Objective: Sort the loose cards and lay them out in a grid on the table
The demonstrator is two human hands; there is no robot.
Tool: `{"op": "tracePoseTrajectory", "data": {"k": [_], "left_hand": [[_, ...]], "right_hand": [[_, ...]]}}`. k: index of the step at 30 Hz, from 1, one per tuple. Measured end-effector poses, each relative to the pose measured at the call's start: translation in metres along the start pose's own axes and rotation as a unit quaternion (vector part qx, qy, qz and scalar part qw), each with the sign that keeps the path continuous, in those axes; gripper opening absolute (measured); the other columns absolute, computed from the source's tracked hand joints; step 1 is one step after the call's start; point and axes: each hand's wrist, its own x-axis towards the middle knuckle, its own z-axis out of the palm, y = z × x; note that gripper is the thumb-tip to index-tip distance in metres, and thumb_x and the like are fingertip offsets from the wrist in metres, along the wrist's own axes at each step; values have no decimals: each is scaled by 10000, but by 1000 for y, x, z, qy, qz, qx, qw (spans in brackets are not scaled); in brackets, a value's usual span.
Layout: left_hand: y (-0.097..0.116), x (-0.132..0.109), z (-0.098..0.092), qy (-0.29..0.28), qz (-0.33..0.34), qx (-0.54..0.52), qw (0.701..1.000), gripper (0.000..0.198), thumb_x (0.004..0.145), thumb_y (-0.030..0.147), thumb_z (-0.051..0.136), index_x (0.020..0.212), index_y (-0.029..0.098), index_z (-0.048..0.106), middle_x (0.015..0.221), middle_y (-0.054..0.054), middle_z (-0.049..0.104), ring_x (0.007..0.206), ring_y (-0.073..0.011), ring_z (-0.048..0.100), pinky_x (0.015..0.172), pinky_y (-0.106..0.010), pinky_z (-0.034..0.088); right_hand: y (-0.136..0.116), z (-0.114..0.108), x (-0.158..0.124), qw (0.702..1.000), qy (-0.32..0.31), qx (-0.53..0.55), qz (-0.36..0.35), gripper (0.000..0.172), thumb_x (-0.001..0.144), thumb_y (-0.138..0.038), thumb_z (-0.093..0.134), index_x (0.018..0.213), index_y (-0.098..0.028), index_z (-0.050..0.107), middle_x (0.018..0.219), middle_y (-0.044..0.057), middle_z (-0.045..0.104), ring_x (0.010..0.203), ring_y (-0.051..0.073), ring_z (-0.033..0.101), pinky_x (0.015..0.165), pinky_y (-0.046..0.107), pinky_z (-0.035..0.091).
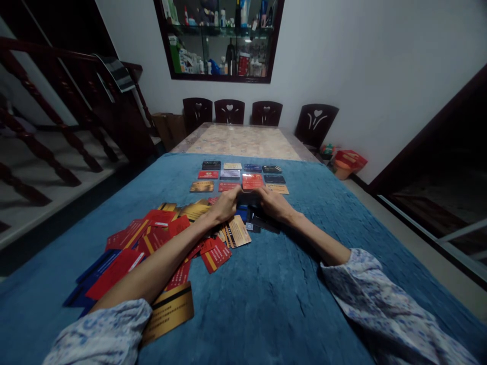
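My left hand and my right hand meet at the middle of the blue cloth, fingers closed on the two ends of a dark card stack. Just beyond them, several cards and small stacks lie in rows, among them a red stack, a gold card and a dark one. A loose heap of red, blue and gold cards spreads under and around my left forearm. Dark cards lie beneath my right hand, and a beige card is nearer to me.
The blue cloth covers the near part of a long table, with bare marble top beyond. Dark chairs line the far end. A cardboard box and a red bag stand on the floor.
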Motion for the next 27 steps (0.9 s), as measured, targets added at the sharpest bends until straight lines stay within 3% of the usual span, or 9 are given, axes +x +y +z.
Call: {"op": "tracePoseTrajectory", "data": {"k": [7, 13, 21, 27], "left_hand": [[-1, 0, 2, 29, -17, -7, 999, 304, 790, 5, 445, 1000, 175, 584, 870, -42, 699, 803, -186, 648, 755, -281, 494], [-1, 3, -1, 50, -43, -14, 998, 297, 786, 14, 447, 998, 181, 571, 890, -41, 700, 827, -190, 663, 779, -288, 504], [2, 4, -5, 49, -50, -13, 997, 263, 815, 31, 471, 1003, 189, 566, 943, -45, 708, 882, -197, 664, 829, -303, 510], [0, 4, -7, 29, -32, 15, 999, 242, 793, 52, 543, 997, 182, 544, 977, -71, 659, 949, -226, 634, 891, -358, 510]], "right_hand": [[-4, -4, -1, 1000, -4, 5, -16, 589, 865, -38, 430, 1434, -190, 445, 1328, 168, 575, 1004, 240, 656, 822, 353, 544], [1, 1, 2, 998, 38, 49, -27, 657, 792, -26, 524, 1417, -190, 408, 1302, 169, 551, 1080, 276, 623, 914, 438, 547], [3, 2, 2, 997, 62, 45, -23, 600, 807, -57, 550, 1377, -200, 427, 1236, 162, 566, 1081, 295, 617, 955, 478, 537], [4, 2, 2, 995, 80, 36, -43, 582, 827, -83, 537, 1385, -212, 436, 1297, 168, 523, 1138, 292, 588, 946, 474, 543]]}}
